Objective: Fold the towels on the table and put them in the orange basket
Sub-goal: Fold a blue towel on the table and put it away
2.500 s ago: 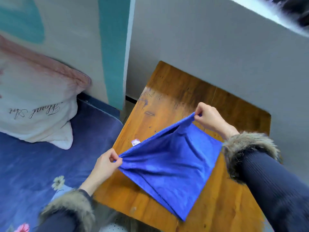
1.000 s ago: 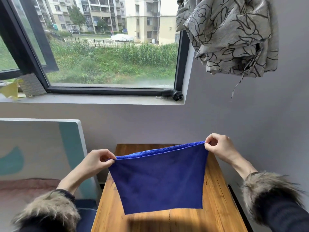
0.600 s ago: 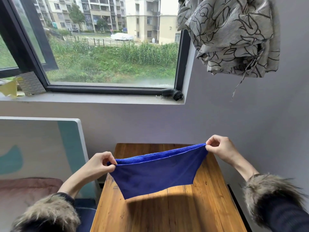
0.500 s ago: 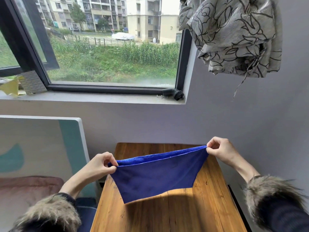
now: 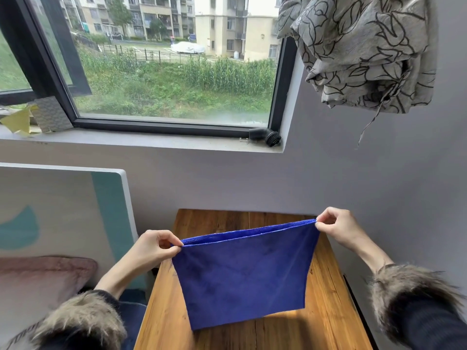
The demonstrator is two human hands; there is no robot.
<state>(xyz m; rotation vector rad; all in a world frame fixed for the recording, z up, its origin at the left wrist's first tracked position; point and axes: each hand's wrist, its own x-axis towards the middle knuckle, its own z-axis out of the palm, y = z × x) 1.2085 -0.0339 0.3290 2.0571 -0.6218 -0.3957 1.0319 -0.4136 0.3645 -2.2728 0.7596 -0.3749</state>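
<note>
While hanging, towel (image 5: pixel 245 279) corners pinched by both hands' fingers (image 5: pixel 174 242).

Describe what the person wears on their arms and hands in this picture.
Both arms wear dark navy ribbed-knit sleeves ending in shaggy brown-grey fur cuffs. The sleeves stop short of the wrists, leaving part of each forearm uncovered. The left hand and right hand are bare: no gloves, rings or watch visible.
</note>
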